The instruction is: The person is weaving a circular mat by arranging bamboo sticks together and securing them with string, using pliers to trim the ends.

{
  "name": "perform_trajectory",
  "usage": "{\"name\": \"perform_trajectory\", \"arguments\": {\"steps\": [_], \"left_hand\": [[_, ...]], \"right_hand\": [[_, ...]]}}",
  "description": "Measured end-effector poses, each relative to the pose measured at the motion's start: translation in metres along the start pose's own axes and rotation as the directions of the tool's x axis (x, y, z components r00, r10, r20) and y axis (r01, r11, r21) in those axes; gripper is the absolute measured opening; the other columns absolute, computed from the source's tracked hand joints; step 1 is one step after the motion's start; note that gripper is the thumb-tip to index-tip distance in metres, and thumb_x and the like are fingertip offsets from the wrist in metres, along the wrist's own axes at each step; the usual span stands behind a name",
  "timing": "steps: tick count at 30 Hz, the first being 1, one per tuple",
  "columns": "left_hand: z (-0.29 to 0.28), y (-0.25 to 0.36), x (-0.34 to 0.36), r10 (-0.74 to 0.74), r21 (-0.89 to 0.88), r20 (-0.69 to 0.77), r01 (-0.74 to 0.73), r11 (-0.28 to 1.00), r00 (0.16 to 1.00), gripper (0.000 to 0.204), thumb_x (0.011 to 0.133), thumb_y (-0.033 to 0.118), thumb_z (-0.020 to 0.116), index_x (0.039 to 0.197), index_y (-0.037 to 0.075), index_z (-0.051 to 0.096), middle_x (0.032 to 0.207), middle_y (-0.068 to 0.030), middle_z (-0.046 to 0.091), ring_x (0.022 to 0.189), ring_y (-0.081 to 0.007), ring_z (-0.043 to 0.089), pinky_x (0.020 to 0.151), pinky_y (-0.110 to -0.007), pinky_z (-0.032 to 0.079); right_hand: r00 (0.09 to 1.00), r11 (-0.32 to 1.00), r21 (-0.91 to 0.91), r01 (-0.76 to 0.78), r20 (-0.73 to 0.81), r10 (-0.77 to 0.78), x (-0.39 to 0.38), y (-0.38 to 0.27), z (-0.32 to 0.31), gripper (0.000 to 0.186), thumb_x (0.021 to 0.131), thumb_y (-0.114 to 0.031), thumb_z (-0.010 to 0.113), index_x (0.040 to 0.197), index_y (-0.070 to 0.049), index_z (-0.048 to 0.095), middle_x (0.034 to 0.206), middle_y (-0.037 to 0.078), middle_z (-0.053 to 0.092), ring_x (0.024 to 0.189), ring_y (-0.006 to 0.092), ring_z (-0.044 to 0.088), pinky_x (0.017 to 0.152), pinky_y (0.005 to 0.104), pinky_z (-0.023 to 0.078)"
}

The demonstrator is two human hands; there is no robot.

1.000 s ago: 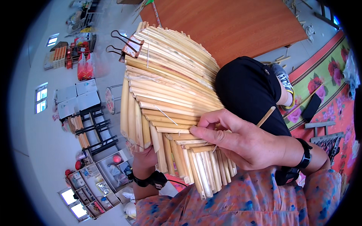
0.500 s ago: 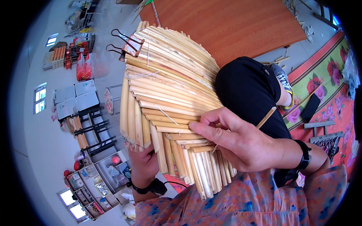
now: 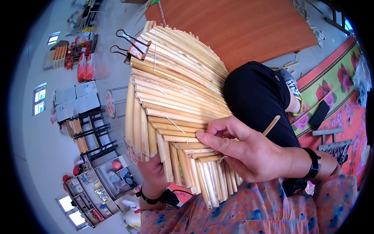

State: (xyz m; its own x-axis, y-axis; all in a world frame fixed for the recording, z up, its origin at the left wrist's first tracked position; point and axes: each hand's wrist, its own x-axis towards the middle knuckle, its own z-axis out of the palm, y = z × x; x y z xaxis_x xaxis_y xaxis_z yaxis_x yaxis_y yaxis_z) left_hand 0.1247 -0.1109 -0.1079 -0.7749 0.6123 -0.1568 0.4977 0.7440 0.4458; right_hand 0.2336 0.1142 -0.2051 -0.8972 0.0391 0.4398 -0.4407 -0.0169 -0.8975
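Stick panel (image 3: 183,84) is held up between both hands, its larger part extending beyond and to the left of the right hand (image 3: 251,150). Right hand: thumb and forefinger tips drawn together and clamped on the sticks, remaining fingers curled. Left hand (image 3: 150,170): partly concealed behind the panel's lower-left edge; its grip cannot be told. Rusty binder clip (image 3: 140,47) is fixed at the far left corner, well away from both hands. White thread (image 3: 172,122) is seen across the sticks, near the right thumb tip. Stick end (image 3: 271,125) is exposed just beyond the right knuckles. Black-trousered knee (image 3: 255,89) is seen farther out, with the brown bench (image 3: 241,31) beyond.
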Motion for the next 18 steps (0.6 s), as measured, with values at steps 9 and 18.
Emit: {"name": "perform_trajectory", "arguments": {"steps": [9, 18], "left_hand": [[-0.005, -0.020, -0.007, -0.066, -0.107, 0.015, 0.067, 0.992, 0.998, 0.041, 0.080, 0.020, 0.074, 0.119, 0.008, 0.070, 0.137, -0.0141, 0.058, 0.133, -0.0345, 0.048, 0.115, -0.046, 0.028], [-0.004, -0.038, -0.008, -0.030, -0.157, -0.029, 0.025, 0.987, 0.999, 0.041, 0.080, 0.020, 0.074, 0.119, 0.010, 0.070, 0.134, -0.0118, 0.060, 0.128, -0.0334, 0.052, 0.112, -0.048, 0.032]], "right_hand": [[1.000, 0.999, 0.039, 0.003, 0.014, -0.004, 0.001, 0.001, 0.002, 0.067, 0.079, 0.012, 0.059, 0.143, 0.003, 0.042, 0.118, 0.016, 0.046, 0.103, 0.0303, 0.056, 0.087, 0.0311, 0.049], [0.999, 0.999, 0.047, -0.024, 0.045, 0.021, 0.003, -0.001, -0.002, 0.064, 0.080, 0.010, 0.058, 0.142, 0.004, 0.042, 0.119, 0.017, 0.046, 0.101, 0.0319, 0.056, 0.086, 0.0322, 0.049]]}}
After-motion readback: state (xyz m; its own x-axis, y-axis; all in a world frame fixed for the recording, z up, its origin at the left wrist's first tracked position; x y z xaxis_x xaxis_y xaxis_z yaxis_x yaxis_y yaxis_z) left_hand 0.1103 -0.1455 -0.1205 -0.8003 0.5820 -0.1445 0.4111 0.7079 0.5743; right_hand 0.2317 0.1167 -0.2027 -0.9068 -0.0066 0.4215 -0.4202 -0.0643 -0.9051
